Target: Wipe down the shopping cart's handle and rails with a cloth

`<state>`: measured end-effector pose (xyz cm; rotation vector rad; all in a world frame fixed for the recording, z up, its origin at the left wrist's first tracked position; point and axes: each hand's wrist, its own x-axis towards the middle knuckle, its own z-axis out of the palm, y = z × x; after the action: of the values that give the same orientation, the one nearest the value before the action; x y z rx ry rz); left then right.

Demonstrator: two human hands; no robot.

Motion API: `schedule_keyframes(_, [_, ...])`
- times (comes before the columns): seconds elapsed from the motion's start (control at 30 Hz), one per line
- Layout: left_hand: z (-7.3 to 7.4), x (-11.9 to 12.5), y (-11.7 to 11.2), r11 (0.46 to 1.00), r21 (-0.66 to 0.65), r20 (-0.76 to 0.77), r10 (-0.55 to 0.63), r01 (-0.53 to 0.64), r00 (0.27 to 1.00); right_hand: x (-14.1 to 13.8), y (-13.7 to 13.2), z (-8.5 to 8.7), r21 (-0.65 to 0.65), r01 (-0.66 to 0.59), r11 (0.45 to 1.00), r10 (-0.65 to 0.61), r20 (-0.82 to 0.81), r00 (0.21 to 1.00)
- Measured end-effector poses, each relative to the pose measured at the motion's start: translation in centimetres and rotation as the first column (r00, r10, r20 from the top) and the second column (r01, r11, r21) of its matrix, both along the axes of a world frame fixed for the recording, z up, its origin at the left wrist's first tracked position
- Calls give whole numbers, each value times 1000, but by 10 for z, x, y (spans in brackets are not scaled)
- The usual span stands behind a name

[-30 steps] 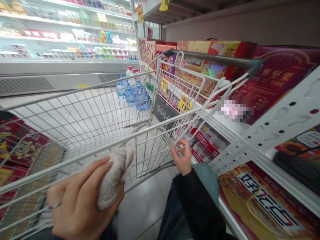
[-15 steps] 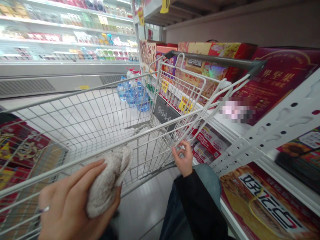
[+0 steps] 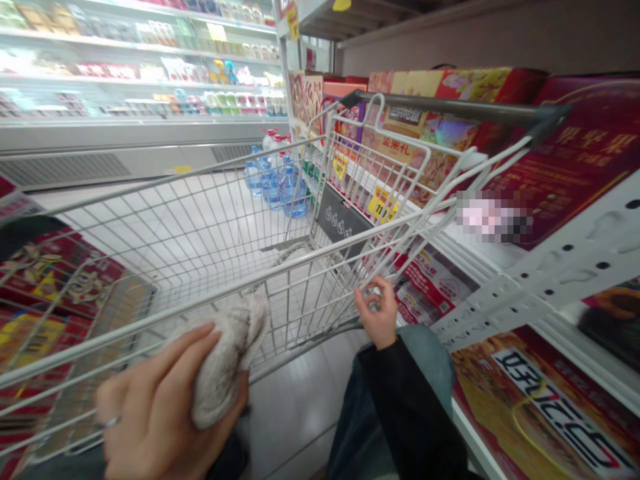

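My left hand (image 3: 165, 407) is at the lower left, a ring on one finger, shut on a fuzzy grey-beige cloth (image 3: 223, 363) held close to the near top rail of a wire shopping cart (image 3: 165, 247). My right hand (image 3: 377, 313) curls its fingers around a wire on the cart's side, below that rail. The cart's dark handle (image 3: 450, 107) runs along the far end. A black sleeve (image 3: 410, 413) covers my right forearm, and a denim leg (image 3: 425, 357) shows beneath it.
Red and gold gift boxes (image 3: 430, 127) line the shelving on the right, beside a white perforated shelf upright (image 3: 565, 273). A lit refrigerated display (image 3: 140, 80) stands across the tiled aisle (image 3: 295, 413). Bottled water (image 3: 277, 187) stands beyond the cart.
The whole view has shifted slightly right and up. My left hand has moved a little to the right with the cloth still in it. My right hand stays on the wire.
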<state>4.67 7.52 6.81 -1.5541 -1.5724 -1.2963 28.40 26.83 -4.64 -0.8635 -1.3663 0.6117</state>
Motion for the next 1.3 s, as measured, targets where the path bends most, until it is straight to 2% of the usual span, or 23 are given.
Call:
schedule_keyframes(0.07, [4,-5,-8,996,-30,-177,74,-81,981,1,0,-1,4,9,1000,-9,-1,1000])
schedule_keyframes(0.13, [16,-12,-15,990,-34,-253,127,-139,959,2,0,-3,6,19,1000,-19,-1,1000])
schedule_keyframes(0.17, [23,-14,-18,984,-96,-299,112,-147,948,3,0,-4,6,23,1000,-23,0,1000])
schedule_keyframes(0.23, [34,-13,-19,962,-181,-255,152,-202,955,4,0,-6,5,28,1000,-28,5,1000])
schedule_keyframes(0.27, [35,-9,-18,970,-108,-191,196,-219,962,5,0,-6,4,30,1000,-30,9,999])
schedule_keyframes(0.33, [31,-1,-13,981,-34,-198,180,-191,964,5,0,-7,4,39,999,-39,15,999])
schedule_keyframes(0.37, [26,4,-11,987,-21,-229,148,-157,962,5,0,-7,6,42,999,-42,16,999])
schedule_keyframes(0.47, [14,9,-10,989,-8,-232,142,-148,962,4,0,-6,12,47,999,-47,5,999])
schedule_keyframes(0.67, [23,-3,-19,983,41,-153,185,-181,971,8,-1,-4,-16,61,998,-61,43,997])
schedule_keyframes(0.87, [4,-8,-26,987,-3,-205,158,-162,966,8,-2,-3,-33,74,997,-72,45,996])
schedule_keyframes(0.93, [4,-13,-31,983,25,-217,185,-184,958,7,-2,-4,-38,80,996,-79,38,996])
schedule_keyframes(1.03, [13,-21,-36,965,71,-161,260,-252,952,7,-1,-5,-38,93,995,-92,36,995])
schedule_keyframes(1.1, [14,-23,-38,962,72,-138,271,-263,953,7,0,-7,-28,102,994,-100,41,994])
schedule_keyframes(1.3, [1,-21,-39,977,17,-167,212,-212,963,7,2,-9,0,110,994,-110,36,993])
